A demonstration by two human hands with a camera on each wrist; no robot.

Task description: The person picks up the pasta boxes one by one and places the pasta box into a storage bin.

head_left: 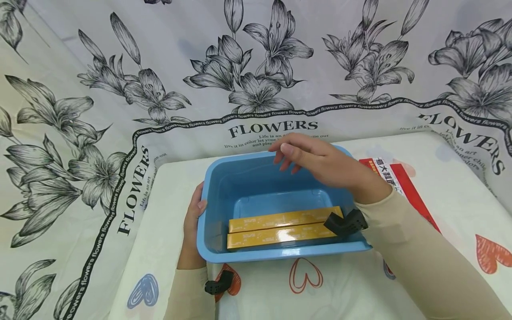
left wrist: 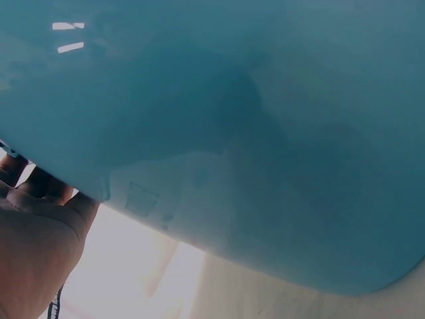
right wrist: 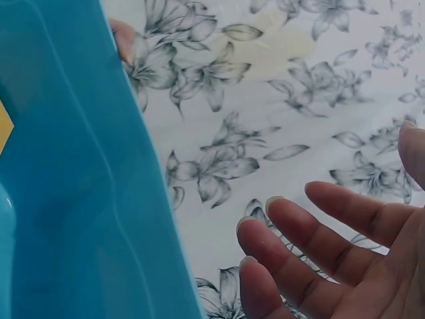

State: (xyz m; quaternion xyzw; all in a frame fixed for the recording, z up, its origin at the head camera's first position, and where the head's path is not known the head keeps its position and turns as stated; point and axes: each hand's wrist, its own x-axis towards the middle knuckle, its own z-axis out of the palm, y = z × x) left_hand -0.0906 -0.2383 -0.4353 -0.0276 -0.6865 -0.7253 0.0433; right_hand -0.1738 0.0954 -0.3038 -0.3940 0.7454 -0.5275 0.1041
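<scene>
A blue plastic tub stands on the cloth-covered table. Two long yellow boxes, a far one and a near one, lie side by side in it along the near wall. My left hand grips the tub's left rim, its thumb over the edge; in the left wrist view the tub's outer wall hides part of its fingers. My right hand is raised over the tub's far right side, holding nothing. Its spread, slightly bent fingers show apart from the tub in the right wrist view.
A red and white package with printed characters lies to the right of the tub, partly behind my right forearm. A white cloth with hearts covers the table. Behind it hangs a flower-printed curtain.
</scene>
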